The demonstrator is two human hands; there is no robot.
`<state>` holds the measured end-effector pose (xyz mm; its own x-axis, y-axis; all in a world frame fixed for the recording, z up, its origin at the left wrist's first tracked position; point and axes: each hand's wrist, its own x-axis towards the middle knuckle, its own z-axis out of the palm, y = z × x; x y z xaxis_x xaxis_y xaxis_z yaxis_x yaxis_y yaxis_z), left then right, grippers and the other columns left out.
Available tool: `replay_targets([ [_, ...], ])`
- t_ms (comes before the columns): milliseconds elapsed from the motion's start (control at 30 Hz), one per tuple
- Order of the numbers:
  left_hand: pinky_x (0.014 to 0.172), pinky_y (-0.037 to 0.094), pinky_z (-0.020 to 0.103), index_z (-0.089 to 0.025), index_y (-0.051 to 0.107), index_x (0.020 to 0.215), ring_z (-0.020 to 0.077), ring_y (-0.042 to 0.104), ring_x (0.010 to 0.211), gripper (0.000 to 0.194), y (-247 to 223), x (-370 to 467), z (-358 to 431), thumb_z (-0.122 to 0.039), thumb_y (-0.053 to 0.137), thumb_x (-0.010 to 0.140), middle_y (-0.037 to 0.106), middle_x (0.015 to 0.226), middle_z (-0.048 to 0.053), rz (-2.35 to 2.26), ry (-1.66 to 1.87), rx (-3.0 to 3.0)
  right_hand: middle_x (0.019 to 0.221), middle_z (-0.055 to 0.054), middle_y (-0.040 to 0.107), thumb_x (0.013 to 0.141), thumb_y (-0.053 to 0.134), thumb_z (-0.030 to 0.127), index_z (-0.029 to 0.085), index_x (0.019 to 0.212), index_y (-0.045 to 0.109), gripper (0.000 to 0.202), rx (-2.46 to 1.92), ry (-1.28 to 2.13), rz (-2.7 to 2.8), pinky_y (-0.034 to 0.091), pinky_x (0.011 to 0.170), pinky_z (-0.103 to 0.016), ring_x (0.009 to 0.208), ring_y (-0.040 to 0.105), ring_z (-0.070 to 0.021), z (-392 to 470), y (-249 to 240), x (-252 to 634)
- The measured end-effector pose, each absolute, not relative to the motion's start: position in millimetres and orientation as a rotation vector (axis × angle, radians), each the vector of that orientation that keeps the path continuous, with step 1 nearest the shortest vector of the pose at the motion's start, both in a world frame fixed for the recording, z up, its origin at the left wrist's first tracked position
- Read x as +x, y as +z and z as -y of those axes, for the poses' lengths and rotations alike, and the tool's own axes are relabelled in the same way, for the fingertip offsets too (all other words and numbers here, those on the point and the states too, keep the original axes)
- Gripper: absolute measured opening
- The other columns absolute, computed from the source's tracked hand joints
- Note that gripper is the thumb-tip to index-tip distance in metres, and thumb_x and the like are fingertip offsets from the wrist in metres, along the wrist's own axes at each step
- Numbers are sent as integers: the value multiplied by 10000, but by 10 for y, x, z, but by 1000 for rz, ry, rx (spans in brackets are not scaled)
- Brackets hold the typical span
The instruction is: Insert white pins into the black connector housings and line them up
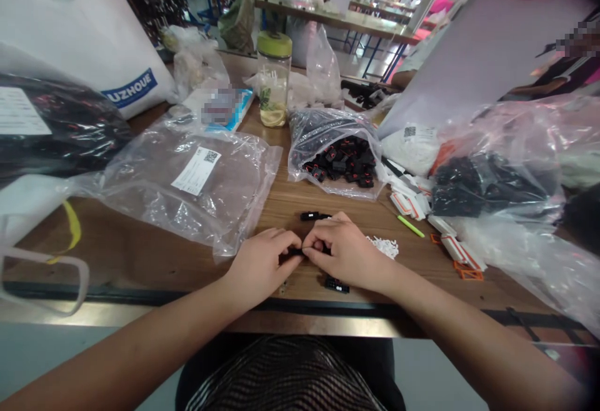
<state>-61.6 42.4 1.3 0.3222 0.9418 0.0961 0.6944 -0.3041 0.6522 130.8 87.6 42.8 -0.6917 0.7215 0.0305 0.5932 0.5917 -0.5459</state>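
Note:
My left hand point(267, 264) and my right hand point(349, 252) meet over the wooden table, fingertips pinched close together. Between them is a small dark piece point(294, 251), mostly hidden by the fingers; my left hand grips it. What my right fingertips hold is too small to name. Just beyond my right hand lies a black connector point(315, 216) with white dots. Another black connector point(336, 284) rests near the table edge, below my right hand. A pile of small white pieces point(385, 247) sits to the right, partly behind my right wrist.
An open bag of black connectors point(344, 164) stands ahead, near a green-lidded bottle point(274, 80). A clear bag point(187, 173) covers the left side. On the right are a yellow-green stick point(410, 226), white strips point(462, 252) and more bags point(497, 186). The table's metal edge point(300, 323) runs in front.

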Motion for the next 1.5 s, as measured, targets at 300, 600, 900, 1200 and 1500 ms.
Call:
replay_targets([
  [300,700,463,315,-221,623,876,187,610,781,63,18,-615,-437,-192,670,846,637,817,-3,-1447,649,2092,692,38,633,864,608,186,191,779,655,98,-1080,746,2604,315,823,-314,707,569,-127,-873,456,1344],
  [600,715,466,322,-227,623,875,188,608,787,70,8,-613,-433,-192,671,839,634,806,-8,-1449,652,2080,780,5,683,893,585,204,196,799,654,117,-1020,642,2688,303,834,-338,786,587,-157,-875,432,1356],
  [900,705,486,322,-219,631,883,196,629,800,70,10,-610,-434,-190,675,837,665,844,1,-1462,649,2070,732,-32,667,927,529,205,201,765,691,229,-955,250,2868,303,809,-387,762,540,-187,-777,550,1320],
  [1200,711,492,316,-221,638,887,191,637,806,90,27,-604,-428,-160,667,827,672,853,-2,-1454,648,2047,733,-43,665,952,476,218,260,758,673,280,-912,20,2979,347,797,-443,779,543,-231,-676,533,1314],
  [1500,698,465,314,-235,650,909,183,611,774,56,-19,-628,-433,-245,677,861,645,819,-7,-1446,641,2033,793,-25,746,881,539,258,217,734,734,247,-1564,366,2651,433,757,-329,728,655,-189,-1115,630,2205],
])
